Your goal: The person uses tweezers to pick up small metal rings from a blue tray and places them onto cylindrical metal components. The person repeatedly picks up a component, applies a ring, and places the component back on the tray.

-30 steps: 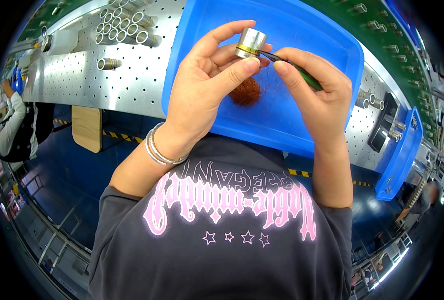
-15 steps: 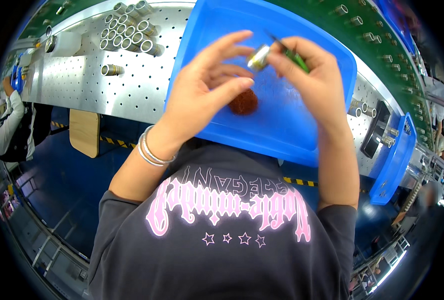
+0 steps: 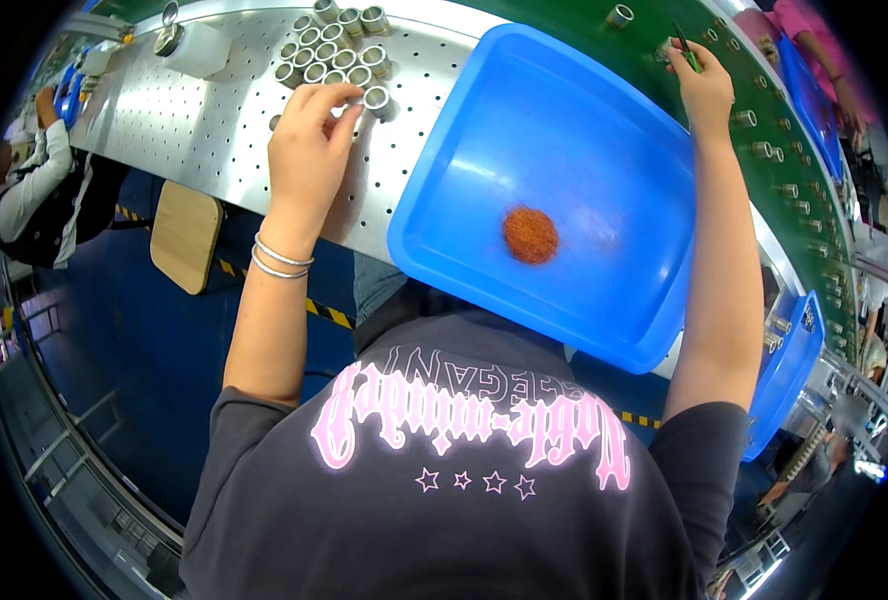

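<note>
Sitting in the blue tray (image 3: 604,120), an orange-brown scouring pad (image 3: 531,234).

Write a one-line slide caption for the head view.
Left hand reaches metal cylinders on perforated table; right hand holds green tool beyond blue tray.

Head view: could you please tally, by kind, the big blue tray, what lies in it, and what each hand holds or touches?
Big blue tray: 1
Orange fibrous ball in the tray: 1
Green-handled tool held in the right hand: 1
Metal cylinder at the fingertips of the left hand: 1
Total: 4
</note>
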Demonstrator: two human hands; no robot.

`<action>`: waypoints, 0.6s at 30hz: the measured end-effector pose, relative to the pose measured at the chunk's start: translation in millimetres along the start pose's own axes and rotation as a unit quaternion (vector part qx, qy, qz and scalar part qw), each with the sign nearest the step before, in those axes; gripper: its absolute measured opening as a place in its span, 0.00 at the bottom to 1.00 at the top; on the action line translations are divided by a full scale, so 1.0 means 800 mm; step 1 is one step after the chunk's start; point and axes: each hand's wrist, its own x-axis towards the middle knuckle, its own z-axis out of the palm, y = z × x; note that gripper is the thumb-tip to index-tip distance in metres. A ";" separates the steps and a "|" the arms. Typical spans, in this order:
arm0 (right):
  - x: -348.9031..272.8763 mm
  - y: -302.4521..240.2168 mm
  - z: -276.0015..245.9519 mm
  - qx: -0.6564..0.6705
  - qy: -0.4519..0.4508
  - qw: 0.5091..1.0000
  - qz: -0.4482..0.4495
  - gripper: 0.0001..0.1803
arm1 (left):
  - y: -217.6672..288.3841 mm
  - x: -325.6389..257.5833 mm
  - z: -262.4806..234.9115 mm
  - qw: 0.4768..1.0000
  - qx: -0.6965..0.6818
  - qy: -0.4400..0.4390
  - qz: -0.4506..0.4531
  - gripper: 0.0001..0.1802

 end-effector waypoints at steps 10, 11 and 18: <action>-0.116 -0.146 0.024 0.137 -0.123 0.976 -0.114 0.07 | 0.022 0.004 0.033 0.997 -0.041 -0.056 0.016 0.16; -0.124 -0.153 0.023 0.151 -0.136 0.972 -0.121 0.07 | 0.023 0.005 0.035 0.997 -0.040 -0.058 0.012 0.17; -0.171 -0.209 0.007 0.103 -0.156 0.951 -0.248 0.11 | 0.089 0.005 0.005 0.991 -0.106 -0.054 0.068 0.17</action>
